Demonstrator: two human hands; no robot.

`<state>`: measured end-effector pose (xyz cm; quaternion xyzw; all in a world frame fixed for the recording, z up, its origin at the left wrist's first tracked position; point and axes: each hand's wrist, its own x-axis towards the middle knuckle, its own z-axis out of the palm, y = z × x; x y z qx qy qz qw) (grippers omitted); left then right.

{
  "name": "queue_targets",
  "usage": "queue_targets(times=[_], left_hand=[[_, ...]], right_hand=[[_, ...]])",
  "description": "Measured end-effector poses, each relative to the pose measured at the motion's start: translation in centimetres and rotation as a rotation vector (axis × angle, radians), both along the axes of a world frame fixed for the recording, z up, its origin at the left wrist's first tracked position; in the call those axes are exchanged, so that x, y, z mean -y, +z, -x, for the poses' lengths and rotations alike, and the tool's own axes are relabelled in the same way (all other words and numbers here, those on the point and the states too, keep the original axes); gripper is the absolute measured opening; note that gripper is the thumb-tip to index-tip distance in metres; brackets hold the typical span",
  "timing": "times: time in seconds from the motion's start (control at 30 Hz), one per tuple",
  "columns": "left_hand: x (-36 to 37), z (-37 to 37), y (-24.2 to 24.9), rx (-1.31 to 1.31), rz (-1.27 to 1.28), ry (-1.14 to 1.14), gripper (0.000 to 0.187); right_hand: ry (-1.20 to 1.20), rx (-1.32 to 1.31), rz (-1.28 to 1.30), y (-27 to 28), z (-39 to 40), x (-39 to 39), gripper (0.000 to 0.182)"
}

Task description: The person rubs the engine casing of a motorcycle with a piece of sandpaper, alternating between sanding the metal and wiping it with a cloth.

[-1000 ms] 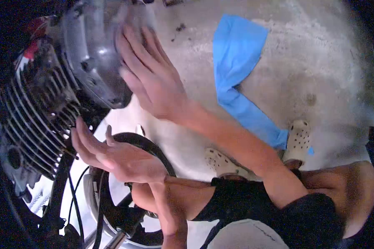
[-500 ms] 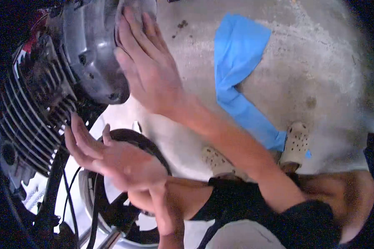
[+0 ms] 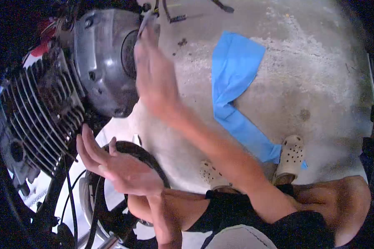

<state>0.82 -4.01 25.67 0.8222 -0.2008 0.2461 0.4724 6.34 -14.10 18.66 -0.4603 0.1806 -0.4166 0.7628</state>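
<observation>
My right hand point(image 3: 156, 76) is blurred by motion at the outer edge of a dark metal engine cover point(image 3: 106, 62). It is turned nearly edge-on, fingers pressed together on a thin grey sheet point(image 3: 144, 25) that looks like cloth or sandpaper. Part of the cover's round cap point(image 3: 129, 54) shows beside the fingers. Lower left, my left hand point(image 3: 118, 168) is open and holds nothing, its fingers stretched toward the engine. Its fingertips come close to the lower end of the finned cylinder point(image 3: 39, 114).
A blue cloth point(image 3: 237, 70) lies crumpled on the concrete floor point(image 3: 320, 83), reaching one of my beige clogs point(image 3: 291, 155). Black cables point(image 3: 72, 199) hang below the cylinder, and a wheel point(image 3: 147, 155) stands behind my left hand. A foot peg point(image 3: 178, 18) juts out at the top.
My right hand has slid outward across the cover and turned edge-on, uncovering more of the round cap. My left hand keeps its pose. The whole view has shifted a little.
</observation>
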Motion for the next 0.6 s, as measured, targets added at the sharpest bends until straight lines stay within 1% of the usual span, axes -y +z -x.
queue_targets(times=[0.03, 0.07, 0.1, 0.13, 0.17, 0.2, 0.23, 0.27, 0.3, 0.33, 0.37, 0.4, 0.43, 0.5, 0.53, 0.57, 0.6], left_hand=[[-0.1, 0.3, 0.2, 0.034, -0.037, -0.028, 0.07], [-0.9, -0.1, 0.2, 0.072, -0.095, -0.068, 0.071], [-0.7, -0.5, 0.2, 0.054, -0.035, -0.029, 0.07], [-0.5, -0.8, 0.3, 0.021, -0.003, -0.011, 0.07], [-0.4, -0.9, 0.5, -0.02, 0.012, 0.011, 0.069], [-0.3, -1.1, 0.1, 0.02, 0.029, 0.024, 0.069], [-1.0, -1.3, -0.1, 0.037, -0.058, 0.004, 0.07], [-1.3, -1.0, -0.1, 0.067, -0.11, -0.038, 0.07], [-1.4, -0.8, -0.2, 0.101, -0.151, -0.08, 0.071], [-1.8, -0.8, -0.1, 0.112, -0.17, -0.047, 0.071], [-1.5, -0.9, -0.1, 0.128, -0.171, -0.02, 0.072], [-0.9, -0.8, 0.0, 0.091, -0.094, 0.068, 0.074], [-0.6, -0.8, 0.4, 0.03, -0.061, 0.082, 0.076], [-2.0, -1.3, 0.0, 0.071, -0.178, -0.009, 0.077], [-1.8, -0.9, 0.1, 0.07, -0.14, -0.035, 0.075], [-1.3, -0.7, 0.2, 0.07, -0.119, -0.008, 0.07], [-1.2, -0.9, 0.3, 0.007, -0.101, 0.015, 0.079]], right_hand=[[0.012, -0.003, -0.017, 0.3, 1.0, -0.8, 0.042], [0.093, -0.083, -0.076, 0.8, 2.3, -1.2, 0.042], [0.166, -0.153, -0.103, 1.3, 3.0, -1.1, 0.044], [-0.143, -0.074, 0.155, 1.8, 2.7, -2.1, 0.049], [-0.062, -0.064, 0.15, 1.2, 2.6, -2.4, 0.053], [-0.154, -0.057, 0.167, 0.9, 1.1, -1.8, 0.052], [-0.244, -0.061, 0.169, 0.8, -0.3, -0.9, 0.052], [-0.238, -0.069, 0.154, 0.6, -0.3, -0.7, 0.052], [-0.08, -0.065, 0.105, 1.0, 0.0, 0.3, 0.051], [0.069, -0.063, 0.065, 1.4, 0.3, 1.3, 0.051], [0.058, -0.065, 0.087, 1.7, 1.0, 1.4, 0.051], [-0.042, -0.12, 0.325, 2.3, 2.0, 0.8, 0.051], [-0.137, -0.172, 0.546, 3.0, 2.5, 0.5, 0.052], [-0.138, -0.157, 0.466, 3.9, 1.3, 1.2, 0.052], [-0.094, -0.212, 0.437, 4.7, 1.2, 1.6, 0.052], [-0.057, -0.256, 0.428, 5.3, 1.1, 1.9, 0.052], [-0.188, -0.331, 0.594, 5.8, 2.1, 1.0, 0.05]])
